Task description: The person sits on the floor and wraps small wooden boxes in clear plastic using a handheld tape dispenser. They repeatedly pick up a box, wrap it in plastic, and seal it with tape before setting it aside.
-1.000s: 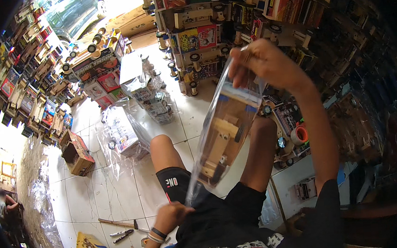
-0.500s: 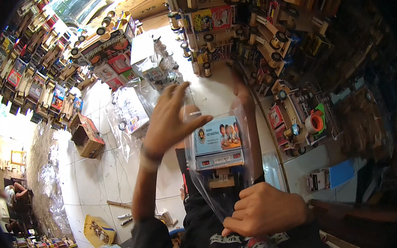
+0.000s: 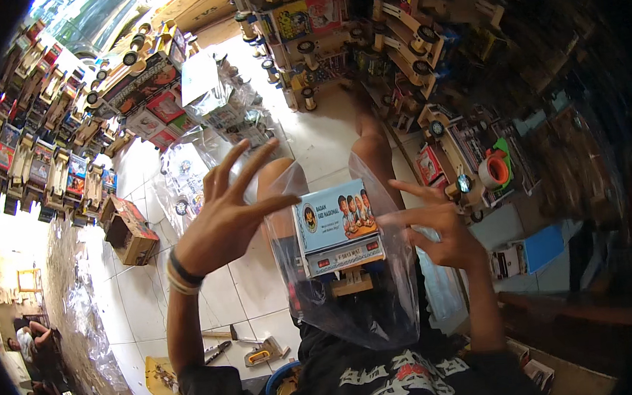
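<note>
A clear plastic bag point(image 3: 384, 303) stands upright over my lap, between my hands. Inside it is a wooden toy truck point(image 3: 340, 236) with a light blue picture panel facing me. My left hand point(image 3: 232, 215) is at the bag's upper left edge with its fingers spread wide, thumb and a fingertip on the plastic. My right hand point(image 3: 437, 232) holds the bag's right side level with the truck, index finger stretched out. My bare knees point(image 3: 371, 145) show beyond the bag, above a white tiled floor point(image 3: 242, 292).
Shelves and stacks of wooden toy trucks point(image 3: 423, 55) ring me. More bagged toys point(image 3: 220, 108) and a small wooden crate point(image 3: 129, 231) lie on the floor ahead left. Hand tools point(image 3: 261, 350) lie by my left side. An orange tape roll point(image 3: 495, 168) sits right. Another person point(image 3: 34, 346) sits far left.
My right hand has moved from under the bag up to its right side. My left hand has come down from above onto the bag's left edge. The bag sits lower.
</note>
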`<state>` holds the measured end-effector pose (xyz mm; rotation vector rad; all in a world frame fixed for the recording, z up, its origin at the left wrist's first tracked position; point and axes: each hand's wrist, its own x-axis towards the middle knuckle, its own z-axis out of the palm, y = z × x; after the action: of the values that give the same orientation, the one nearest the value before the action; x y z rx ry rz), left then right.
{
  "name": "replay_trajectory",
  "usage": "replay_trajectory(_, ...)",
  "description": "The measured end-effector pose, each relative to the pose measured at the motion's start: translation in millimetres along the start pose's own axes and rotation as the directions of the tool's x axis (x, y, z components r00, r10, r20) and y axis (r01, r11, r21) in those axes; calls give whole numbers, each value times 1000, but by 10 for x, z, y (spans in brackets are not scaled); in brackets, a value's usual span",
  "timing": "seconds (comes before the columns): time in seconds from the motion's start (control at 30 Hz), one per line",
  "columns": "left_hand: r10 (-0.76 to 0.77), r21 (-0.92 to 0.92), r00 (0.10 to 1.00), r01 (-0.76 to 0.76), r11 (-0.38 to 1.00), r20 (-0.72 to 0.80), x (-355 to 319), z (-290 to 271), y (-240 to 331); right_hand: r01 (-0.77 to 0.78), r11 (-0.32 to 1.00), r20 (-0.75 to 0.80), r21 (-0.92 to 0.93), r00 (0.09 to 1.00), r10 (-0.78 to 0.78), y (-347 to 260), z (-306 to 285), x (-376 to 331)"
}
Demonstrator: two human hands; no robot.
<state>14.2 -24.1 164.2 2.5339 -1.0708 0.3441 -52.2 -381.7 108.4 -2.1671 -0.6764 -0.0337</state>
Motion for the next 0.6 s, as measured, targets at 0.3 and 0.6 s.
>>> replay_trajectory(0.3,324,-224,946,-318,921,-7,664,866,-146,191,917,249,-351,963,-105,2,454,183)
replay_trajectory(0.6,257,-313,958,-285,906,-129,616,856,-168,82,952,93,-294,994,-57,-11,737,-26)
